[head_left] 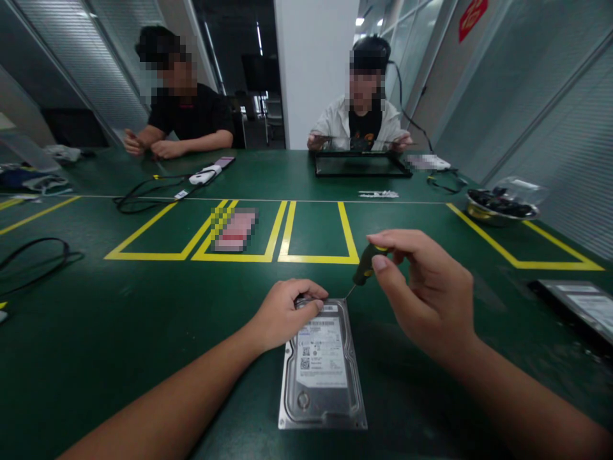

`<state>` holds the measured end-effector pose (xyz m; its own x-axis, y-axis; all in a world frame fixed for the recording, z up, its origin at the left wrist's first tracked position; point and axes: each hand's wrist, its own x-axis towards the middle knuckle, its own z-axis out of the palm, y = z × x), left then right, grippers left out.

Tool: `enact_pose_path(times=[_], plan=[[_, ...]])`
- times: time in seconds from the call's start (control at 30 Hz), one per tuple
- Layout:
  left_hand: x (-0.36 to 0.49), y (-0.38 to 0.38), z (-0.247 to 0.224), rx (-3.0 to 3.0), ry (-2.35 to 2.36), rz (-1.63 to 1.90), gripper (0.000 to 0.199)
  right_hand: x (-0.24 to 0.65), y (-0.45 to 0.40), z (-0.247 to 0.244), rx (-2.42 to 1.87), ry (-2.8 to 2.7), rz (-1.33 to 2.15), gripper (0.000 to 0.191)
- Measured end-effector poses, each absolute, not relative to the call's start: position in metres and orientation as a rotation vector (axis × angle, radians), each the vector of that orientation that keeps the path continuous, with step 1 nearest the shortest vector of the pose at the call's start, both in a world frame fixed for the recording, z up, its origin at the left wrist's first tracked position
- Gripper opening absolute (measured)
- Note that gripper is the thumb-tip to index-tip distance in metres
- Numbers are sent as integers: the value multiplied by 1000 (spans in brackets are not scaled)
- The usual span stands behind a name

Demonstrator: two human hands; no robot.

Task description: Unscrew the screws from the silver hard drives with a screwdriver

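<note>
Right grip up high here, and it's a neat pinch: thumb and forefinger close on the handle of a dark green screwdriver, forefinger by the top end, thumb against the side, the other fingers curling in behind. The wrist is lifted above the table, the forearm slanting in from the lower right. And look at the lean on that tool! Handle up and to the right, thin shaft down to the far right corner of the hard drive; whether the tip sits in a screw is too small to tell. The drive lies flat, printed side up, long way towards the wearer, front and centre.

Over to the left grip, low and steady, bent over the drive's far left corner: fingers curved across the far edge, thumb laid on top, forearm stretched from the lower left. Well off to the right, another drive rests on the table; across it, two people sit.
</note>
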<state>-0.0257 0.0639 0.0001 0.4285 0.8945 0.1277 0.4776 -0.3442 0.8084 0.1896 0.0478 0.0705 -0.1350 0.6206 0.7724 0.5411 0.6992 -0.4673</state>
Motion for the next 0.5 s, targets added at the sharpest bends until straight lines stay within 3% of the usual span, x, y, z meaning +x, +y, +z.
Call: enact_pose_path(times=[0.5], plan=[[-26, 64, -1, 1970, 1161, 751, 19, 190, 47, 69, -935, -1782, 136, 29]])
